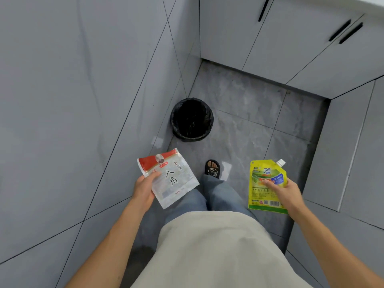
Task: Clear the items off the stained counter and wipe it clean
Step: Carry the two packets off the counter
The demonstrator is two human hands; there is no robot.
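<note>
while both arms reach out, left grip (144,189) pinching spice packet (168,177), right grip (285,192) clasping yellow pouch (267,183)

The left hand's (144,187) fingers lie behind the white-and-red spice packet (169,177); only the thumb shows on its printed face. Below that grip, the packet's small print is too blurred to read. The right hand (285,193) covers the lower right part of the yellow spouted pouch (267,183), and the fine text under the fingertips is too small to tell. Both forearms run off the bottom edge. One sandalled foot (212,168) shows; the other is probably under the jeans (216,194). The black-lined bin's (192,119) inside is too dark to make out.
</note>
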